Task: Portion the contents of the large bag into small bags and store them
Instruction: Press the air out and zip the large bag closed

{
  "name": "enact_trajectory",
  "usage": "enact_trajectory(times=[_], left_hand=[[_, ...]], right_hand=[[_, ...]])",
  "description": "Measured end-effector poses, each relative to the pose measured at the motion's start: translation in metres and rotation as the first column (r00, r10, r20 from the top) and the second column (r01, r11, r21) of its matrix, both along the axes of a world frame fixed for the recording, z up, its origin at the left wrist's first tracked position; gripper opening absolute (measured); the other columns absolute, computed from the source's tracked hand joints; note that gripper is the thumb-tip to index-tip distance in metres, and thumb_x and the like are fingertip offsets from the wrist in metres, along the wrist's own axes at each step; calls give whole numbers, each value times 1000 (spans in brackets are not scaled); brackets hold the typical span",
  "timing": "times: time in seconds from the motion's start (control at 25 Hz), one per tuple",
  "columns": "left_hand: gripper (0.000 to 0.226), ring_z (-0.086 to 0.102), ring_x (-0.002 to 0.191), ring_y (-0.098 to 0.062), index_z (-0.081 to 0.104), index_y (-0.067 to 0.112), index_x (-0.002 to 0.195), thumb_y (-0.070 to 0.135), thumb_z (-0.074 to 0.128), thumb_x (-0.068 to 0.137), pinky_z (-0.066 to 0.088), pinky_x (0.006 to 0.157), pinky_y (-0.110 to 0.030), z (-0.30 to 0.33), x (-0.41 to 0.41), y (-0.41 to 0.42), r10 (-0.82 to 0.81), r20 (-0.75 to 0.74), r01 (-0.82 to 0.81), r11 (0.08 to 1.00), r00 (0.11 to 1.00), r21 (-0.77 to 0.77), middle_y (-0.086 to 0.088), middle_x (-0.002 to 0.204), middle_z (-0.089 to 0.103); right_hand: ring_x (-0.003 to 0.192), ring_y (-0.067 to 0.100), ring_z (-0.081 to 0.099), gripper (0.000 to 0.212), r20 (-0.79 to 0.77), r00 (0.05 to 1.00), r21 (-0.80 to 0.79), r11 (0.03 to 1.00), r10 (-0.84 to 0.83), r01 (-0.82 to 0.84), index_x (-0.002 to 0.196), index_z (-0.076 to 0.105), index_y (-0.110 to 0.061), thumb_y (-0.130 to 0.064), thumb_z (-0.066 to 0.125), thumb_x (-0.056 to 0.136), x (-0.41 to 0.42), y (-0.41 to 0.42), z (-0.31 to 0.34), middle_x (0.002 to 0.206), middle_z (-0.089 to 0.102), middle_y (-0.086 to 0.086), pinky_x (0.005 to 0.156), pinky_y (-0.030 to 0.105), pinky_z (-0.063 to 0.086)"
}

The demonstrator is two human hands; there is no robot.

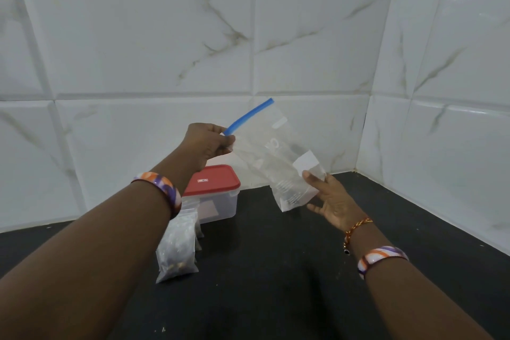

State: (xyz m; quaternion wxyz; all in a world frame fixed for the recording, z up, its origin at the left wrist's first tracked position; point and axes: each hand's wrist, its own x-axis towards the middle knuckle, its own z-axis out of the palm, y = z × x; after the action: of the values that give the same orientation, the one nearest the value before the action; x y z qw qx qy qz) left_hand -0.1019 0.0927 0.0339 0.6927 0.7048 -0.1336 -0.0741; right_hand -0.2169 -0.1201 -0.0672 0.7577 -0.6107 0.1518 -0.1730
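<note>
A: So, where is the large bag (271,154)?

B: In the air above the black counter (276,270), tilted, its blue zip strip (248,116) at the upper left. The left hand (205,143) pinches it just below that strip; the right hand (335,201), fingers spread wide, touches its lower right corner.

A: And the small bags?

B: Filled small bags (178,246) stand on the counter at near left, partly hidden by the left forearm. Just beyond them sits a clear container (218,201) with a red lid (212,179), against the tiled wall (165,36).
</note>
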Motion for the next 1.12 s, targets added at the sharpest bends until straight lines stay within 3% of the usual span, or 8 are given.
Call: enact_trajectory(times=[0.12,0.28,0.4,0.52,0.64,0.84,0.96,1.12], left_hand=[[26,57,64,-15,61,-5,109,-7,61,84,56,67,-19,-1,-4,-13,-6,60,8,1000,998,-27,-9,80,58],[19,61,62,-19,60,2,90,1,73,76,57,67,-28,-3,-8,-17,124,146,-114,991,981,-77,-13,79,63],[22,64,64,-18,60,0,95,-1,72,77,59,63,-23,-2,-8,-15,172,68,-153,963,983,-222,-13,81,64],[23,63,65,-17,61,-2,105,-8,62,82,58,64,-19,0,-5,-12,192,7,-179,930,981,-322,-12,86,62],[26,64,65,-19,62,1,103,-11,64,80,59,65,-21,-1,-3,-11,209,68,-181,940,976,-289,-10,79,62],[17,65,72,-24,62,11,75,-3,72,73,54,74,-34,-10,-14,-17,59,271,-72,997,961,37,-11,73,67],[19,66,72,-23,61,13,76,-5,69,74,53,75,-33,-15,-18,-19,-65,340,11,987,938,158,-10,72,68],[19,68,73,-21,60,13,78,-5,68,77,54,74,-28,-17,-19,-18,-124,381,71,986,916,150,-9,74,69]], right_hand=[[142,33,19,140,-25,962,-306,918,-271,250,148,-1,-27,-54,84,40,10,9,12,156,10,7,112,57,26],[146,30,-4,120,56,934,-693,660,-352,290,146,-12,-34,-55,74,64,12,25,39,158,-9,3,114,59,2],[145,27,-18,118,73,925,-773,566,-372,288,145,-19,-33,-59,68,70,19,39,59,157,-20,4,110,59,-11],[143,30,-21,116,-5,918,-752,606,-397,258,144,-23,-28,-58,65,74,23,45,70,156,-22,7,109,60,-14],[145,25,-17,98,40,954,-777,591,-297,216,147,-10,-34,-56,59,80,21,49,72,159,-11,3,109,58,-13],[145,16,4,35,165,963,-933,281,-213,222,121,58,-40,-50,49,90,28,65,78,151,31,-10,109,56,-6],[141,14,21,22,177,956,-935,262,-233,237,103,69,-33,-43,55,89,30,66,77,138,50,-12,109,53,-1],[131,14,36,12,157,962,-933,286,-224,218,91,68,-31,-38,58,88,29,63,77,124,59,-12,106,51,5]])
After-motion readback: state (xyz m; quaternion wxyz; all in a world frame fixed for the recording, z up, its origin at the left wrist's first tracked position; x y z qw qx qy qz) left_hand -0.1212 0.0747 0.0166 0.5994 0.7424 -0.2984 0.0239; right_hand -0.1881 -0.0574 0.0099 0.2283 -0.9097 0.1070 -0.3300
